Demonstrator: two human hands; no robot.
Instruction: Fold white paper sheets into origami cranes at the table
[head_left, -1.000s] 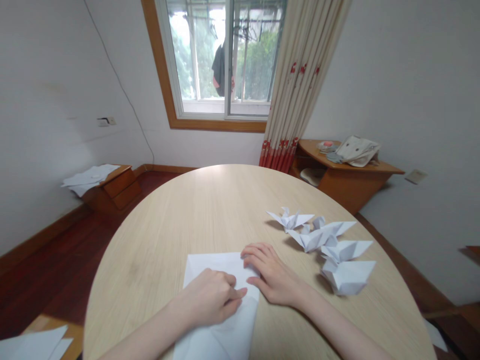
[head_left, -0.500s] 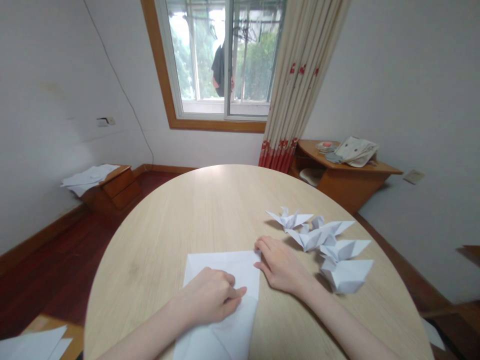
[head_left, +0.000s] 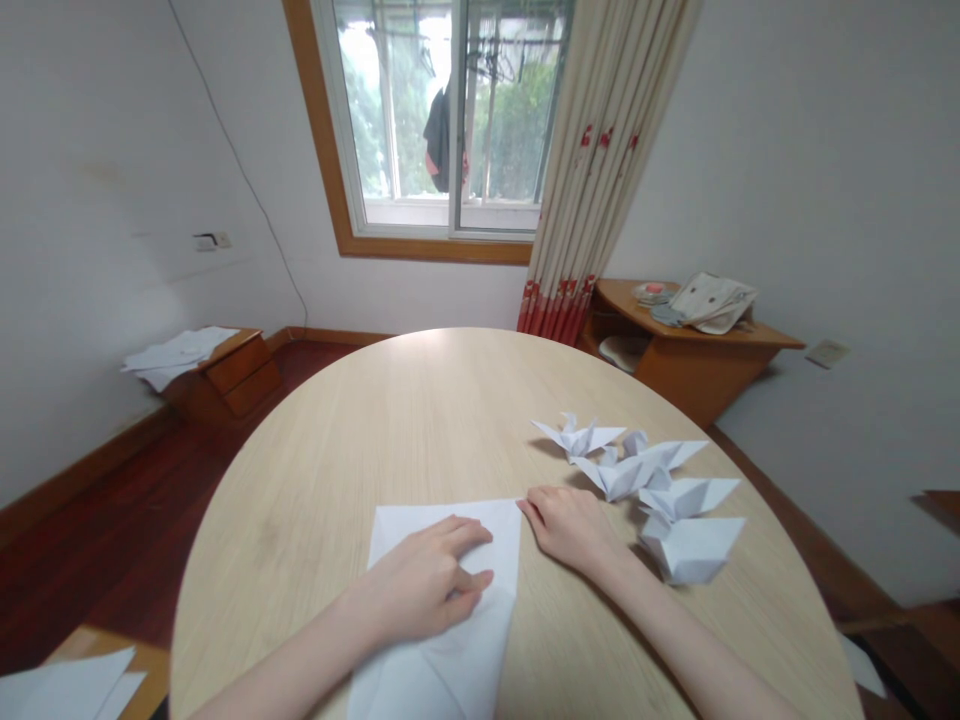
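Dial: the round table (head_left: 315,500), twelve toward the window (head_left: 442,120).

Item 1. White paper sheet (head_left: 480,640), one; at six to seven o'clock, flat on the table, with crease lines near its lower part; the near end runs out of my view.

Item 2. Left hand (head_left: 427,575); laid on the sheet from seven o'clock, fingers loosely spread, thumb apart from them, gripping nothing that I see.

Item 3. Right hand (head_left: 574,525); well apart from the left, fingers curled, thumb and fingertips at the sheet's one o'clock corner. Pinched on it or only pressing: I cannot tell.

Item 4. Folded paper birds (head_left: 630,475), several, overlapping; at two to three o'clock, near the right hand.

Step in hand, by my judgement: steadying the sheet while its far right corner is worked. The next move calls, I judge, for a firm left palm and true alignment at that corner, lest the sheet skew.

Markings: I can read no brand, label or writing; the curtain (head_left: 592,170) carries red motifs only.
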